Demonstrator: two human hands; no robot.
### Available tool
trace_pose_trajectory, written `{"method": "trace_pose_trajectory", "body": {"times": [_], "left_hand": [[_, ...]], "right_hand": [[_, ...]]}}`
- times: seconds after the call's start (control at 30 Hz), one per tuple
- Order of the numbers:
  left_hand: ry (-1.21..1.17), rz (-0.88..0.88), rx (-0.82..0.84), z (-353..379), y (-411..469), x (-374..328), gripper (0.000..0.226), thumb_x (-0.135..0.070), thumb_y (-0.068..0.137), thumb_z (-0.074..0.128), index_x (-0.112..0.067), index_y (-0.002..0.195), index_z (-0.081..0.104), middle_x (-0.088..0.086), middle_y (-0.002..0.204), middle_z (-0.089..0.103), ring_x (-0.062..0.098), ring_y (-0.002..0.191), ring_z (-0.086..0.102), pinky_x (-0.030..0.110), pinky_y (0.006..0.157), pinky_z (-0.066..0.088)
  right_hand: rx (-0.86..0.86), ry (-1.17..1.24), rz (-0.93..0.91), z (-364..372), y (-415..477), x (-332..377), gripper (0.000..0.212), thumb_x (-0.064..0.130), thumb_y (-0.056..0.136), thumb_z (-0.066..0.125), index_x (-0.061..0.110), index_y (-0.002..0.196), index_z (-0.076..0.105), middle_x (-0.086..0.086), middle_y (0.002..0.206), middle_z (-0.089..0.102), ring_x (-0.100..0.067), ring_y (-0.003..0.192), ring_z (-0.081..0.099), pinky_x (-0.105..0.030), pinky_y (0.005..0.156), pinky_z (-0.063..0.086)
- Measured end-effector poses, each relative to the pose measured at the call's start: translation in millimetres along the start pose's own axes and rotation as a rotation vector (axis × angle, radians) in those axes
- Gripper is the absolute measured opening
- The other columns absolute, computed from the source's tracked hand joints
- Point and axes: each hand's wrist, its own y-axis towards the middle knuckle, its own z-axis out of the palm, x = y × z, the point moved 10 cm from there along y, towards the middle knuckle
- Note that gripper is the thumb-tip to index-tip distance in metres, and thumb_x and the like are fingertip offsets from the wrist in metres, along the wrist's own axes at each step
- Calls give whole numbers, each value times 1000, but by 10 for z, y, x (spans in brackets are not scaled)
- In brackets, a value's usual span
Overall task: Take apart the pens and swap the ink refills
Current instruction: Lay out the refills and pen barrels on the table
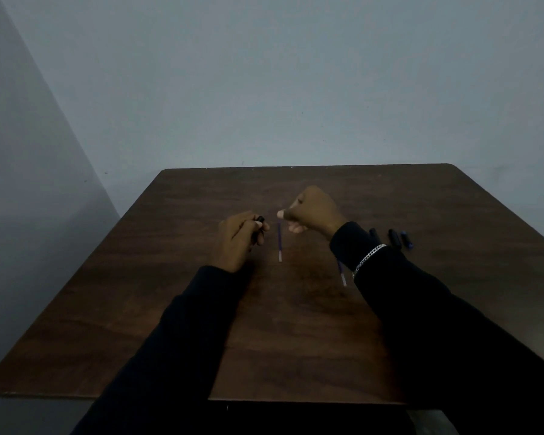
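Observation:
My left hand (239,238) is closed around a dark pen barrel (260,220), whose open end pokes out by the thumb. My right hand (311,211) pinches the top of a thin blue ink refill (280,243), which hangs down between the two hands with its pale tip near the table. A second refill (342,276) lies on the table, partly hidden under my right wrist. Dark pen parts lie to the right of that wrist: one piece (373,233) at the sleeve, a black piece (394,237) and a blue cap (407,239).
Everything rests on a dark brown wooden table (176,309) set against a grey wall. The table's left and near edges are in view. My dark sleeves cover the lower middle and right of the tabletop.

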Motion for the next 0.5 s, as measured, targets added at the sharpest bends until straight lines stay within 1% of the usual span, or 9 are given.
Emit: {"method": "trace_pose_trajectory", "body": {"times": [0.03,0.1,0.2,0.3,0.43,0.5], "left_hand": [[0,5,2,10,2,-3,34,-17,92,43,-5,77,71,3,59,61,4,50,48,19,49,36],[-3,19,4,33,-2,-16,33,-17,92,44,-8,76,71,-2,57,61,3,50,49,18,49,36],[-36,49,14,92,-4,-55,32,-15,93,45,-10,76,71,-2,57,62,4,49,49,17,48,37],[-83,75,29,208,11,-129,32,-15,96,45,-13,77,71,-3,58,63,3,48,49,16,48,37],[-80,71,87,448,32,-212,33,-31,97,45,-20,83,72,-4,65,66,2,55,54,14,53,41],[-45,72,103,563,43,-232,34,-34,98,44,-22,85,72,-3,68,67,1,58,56,15,55,43]], "right_hand": [[-13,7,-27,-73,-43,31,27,17,90,80,-5,75,72,-21,75,76,-26,68,77,-33,65,65],[-40,26,-70,-248,-113,68,26,16,90,80,0,72,69,-21,74,76,-21,62,75,-29,59,62],[-95,24,-79,-586,-188,4,25,17,90,80,-6,83,71,-16,72,76,-13,56,72,-24,56,60],[-161,28,-57,-963,-248,-170,26,16,88,81,-8,87,72,-13,69,75,-10,54,72,-20,54,59],[-235,22,-25,-1376,-309,-429,25,15,88,81,-8,85,71,-15,71,75,-10,53,71,-20,52,58],[-221,7,-5,-1441,-338,-529,24,14,88,81,-9,86,72,-12,69,75,-10,53,71,-19,52,58]]}}
